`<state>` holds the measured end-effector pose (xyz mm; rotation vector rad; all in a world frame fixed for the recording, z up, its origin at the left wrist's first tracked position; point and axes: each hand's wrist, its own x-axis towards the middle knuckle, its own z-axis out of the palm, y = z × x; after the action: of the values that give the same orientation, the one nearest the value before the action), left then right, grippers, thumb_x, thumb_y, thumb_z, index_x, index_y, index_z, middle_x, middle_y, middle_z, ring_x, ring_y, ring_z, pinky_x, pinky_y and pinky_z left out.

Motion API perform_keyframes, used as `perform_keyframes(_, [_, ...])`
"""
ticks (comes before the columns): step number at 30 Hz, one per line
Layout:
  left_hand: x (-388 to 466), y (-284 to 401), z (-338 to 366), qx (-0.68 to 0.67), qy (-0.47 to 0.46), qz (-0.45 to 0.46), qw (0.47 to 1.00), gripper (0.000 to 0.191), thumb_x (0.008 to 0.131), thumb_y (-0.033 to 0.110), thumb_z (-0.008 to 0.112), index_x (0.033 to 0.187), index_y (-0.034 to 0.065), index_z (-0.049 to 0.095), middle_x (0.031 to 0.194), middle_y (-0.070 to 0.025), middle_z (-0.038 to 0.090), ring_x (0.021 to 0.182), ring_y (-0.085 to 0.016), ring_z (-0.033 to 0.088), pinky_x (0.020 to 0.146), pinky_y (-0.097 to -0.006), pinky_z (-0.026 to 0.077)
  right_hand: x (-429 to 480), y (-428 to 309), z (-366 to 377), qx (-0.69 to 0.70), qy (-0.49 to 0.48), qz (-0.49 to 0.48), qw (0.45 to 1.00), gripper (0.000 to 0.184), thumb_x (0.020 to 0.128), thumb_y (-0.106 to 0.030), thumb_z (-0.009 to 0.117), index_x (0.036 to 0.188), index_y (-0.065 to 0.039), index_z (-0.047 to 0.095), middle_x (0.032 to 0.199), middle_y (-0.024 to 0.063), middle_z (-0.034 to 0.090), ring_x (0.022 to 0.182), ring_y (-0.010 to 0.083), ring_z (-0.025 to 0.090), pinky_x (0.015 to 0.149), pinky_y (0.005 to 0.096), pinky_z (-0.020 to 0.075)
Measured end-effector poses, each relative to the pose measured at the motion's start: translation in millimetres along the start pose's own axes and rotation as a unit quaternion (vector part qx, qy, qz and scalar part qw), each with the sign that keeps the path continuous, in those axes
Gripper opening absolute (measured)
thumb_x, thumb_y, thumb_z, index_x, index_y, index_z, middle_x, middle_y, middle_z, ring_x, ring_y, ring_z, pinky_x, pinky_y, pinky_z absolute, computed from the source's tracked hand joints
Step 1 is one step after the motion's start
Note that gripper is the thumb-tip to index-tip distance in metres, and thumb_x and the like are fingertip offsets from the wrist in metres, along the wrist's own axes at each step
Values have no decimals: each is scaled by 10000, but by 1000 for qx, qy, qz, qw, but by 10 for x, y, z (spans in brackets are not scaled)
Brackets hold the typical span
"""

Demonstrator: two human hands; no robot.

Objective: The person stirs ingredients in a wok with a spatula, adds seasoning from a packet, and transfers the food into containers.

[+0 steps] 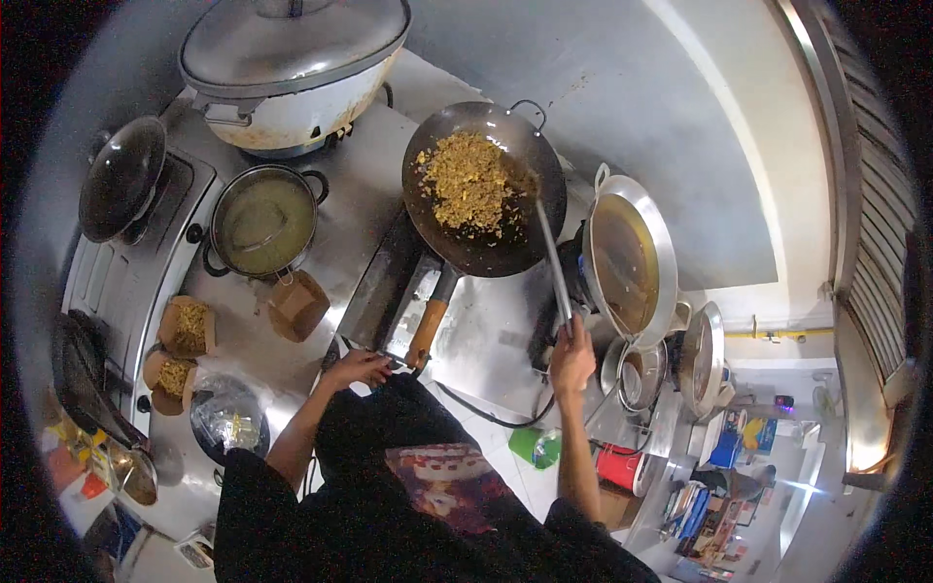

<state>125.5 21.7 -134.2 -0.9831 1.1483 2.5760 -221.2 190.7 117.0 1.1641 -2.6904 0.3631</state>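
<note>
A dark wok [485, 255] with a wooden handle [427, 331] holds a heap of fried rice [470, 178], mostly on its left side. My right hand [572, 357] grips the long metal shaft of a wok utensil [555, 251]. Its blurred head rests in the wok at the right edge of the rice, so I cannot tell whether it is a ladle or a turner. My left hand [362, 366] is at the stove's front edge, just left of the wooden handle's end. Its fingers are bent, and what they touch is unclear.
Right of the wok stands a wide metal pan of oil [623, 255]. Leftward are a pot of pale liquid [266, 226], an open paper box [297, 306] and two rice-filled boxes [187, 326]. A large lidded rice cooker [291, 95] stands behind; a hose [496, 419] hangs below.
</note>
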Motion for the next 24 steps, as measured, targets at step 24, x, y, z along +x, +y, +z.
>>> perform_keyframes(24, [344, 1381, 1110, -62, -5, -15, 998, 364, 906, 440, 698, 906, 85, 616, 648, -29, 576, 515, -133, 574, 455, -300, 486, 3097, -870, -1352, -241, -188, -188, 933, 346, 886, -418, 656, 1121, -184, 755, 1023, 138, 738, 956, 347, 703, 849, 439, 549])
